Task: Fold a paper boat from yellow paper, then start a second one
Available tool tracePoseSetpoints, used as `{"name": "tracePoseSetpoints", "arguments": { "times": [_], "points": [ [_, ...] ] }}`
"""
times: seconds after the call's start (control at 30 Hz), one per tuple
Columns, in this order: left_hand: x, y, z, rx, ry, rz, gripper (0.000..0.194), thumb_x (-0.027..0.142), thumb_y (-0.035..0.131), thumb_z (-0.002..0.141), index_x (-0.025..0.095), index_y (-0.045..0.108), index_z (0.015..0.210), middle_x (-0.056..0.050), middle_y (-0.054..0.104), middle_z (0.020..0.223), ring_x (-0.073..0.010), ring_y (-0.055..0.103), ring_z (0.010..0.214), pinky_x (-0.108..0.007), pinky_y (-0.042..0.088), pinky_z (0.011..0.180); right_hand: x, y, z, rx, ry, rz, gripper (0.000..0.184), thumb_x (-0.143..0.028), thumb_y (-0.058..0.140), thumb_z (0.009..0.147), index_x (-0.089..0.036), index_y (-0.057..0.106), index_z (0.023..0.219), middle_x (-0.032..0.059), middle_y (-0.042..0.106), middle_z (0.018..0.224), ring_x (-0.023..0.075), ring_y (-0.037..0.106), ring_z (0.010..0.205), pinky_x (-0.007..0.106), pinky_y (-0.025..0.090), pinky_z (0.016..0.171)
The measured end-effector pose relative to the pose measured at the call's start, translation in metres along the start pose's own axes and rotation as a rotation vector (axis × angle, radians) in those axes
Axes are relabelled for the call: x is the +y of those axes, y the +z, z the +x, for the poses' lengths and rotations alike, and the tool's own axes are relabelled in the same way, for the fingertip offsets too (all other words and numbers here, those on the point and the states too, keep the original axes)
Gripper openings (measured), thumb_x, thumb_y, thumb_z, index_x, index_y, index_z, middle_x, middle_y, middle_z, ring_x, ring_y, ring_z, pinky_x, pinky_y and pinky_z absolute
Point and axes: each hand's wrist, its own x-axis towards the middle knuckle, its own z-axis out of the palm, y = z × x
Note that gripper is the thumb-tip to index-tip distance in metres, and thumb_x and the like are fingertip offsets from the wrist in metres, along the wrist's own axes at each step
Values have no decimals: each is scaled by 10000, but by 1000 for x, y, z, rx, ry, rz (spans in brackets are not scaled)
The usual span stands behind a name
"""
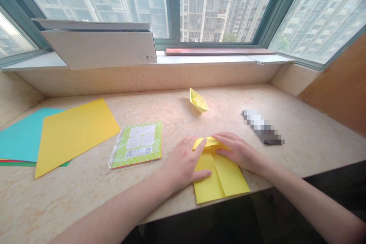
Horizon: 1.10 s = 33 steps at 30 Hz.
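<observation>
The folding looked about half done. At the counter's (286,137) near edge, both hands lay spread flat on the yellow sheet (221,181): left hand (185,164) pinning its side, right hand (238,150) pressing the top flap. A finished paper boat (198,101) sat at twelve o'clock.

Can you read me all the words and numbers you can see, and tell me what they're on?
No text is readable.
White box: small label, too tiny to read.
Green paper packet: barcode and print, too small to read.
Dark object: blurred out.
</observation>
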Motion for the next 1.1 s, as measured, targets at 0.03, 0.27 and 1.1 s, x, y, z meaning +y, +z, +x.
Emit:
{"name": "tracePoseSetpoints", "arguments": {
  "times": [0.03,0.27,1.1],
  "points": [
    [1,0,0,8,6,2,864,612,693,808,126,428,1472,-217,531,1410,-373,498,1306,-524,400,1102,0,0,-2,0,0,15,414,-214,597,976,-298,575,1380,76,640,1321,265,613,1208,489,543,1016],
    [5,1,-1,51,51,55,685,597,659,855,91,562,1307,-227,589,1344,-361,559,1248,-504,458,1060,-9,0,-2,14,-44,22,278,-161,564,991,-285,716,1188,81,663,1226,237,609,1142,444,564,959],
    [15,3,-21,-30,146,219,539,409,437,1021,80,459,1447,-242,384,1555,-325,307,1488,-477,280,1189,-38,-22,-32,-141,-121,-206,335,-186,508,1008,-228,646,1310,108,640,1343,252,619,1225,440,520,1047]
  ]
}}
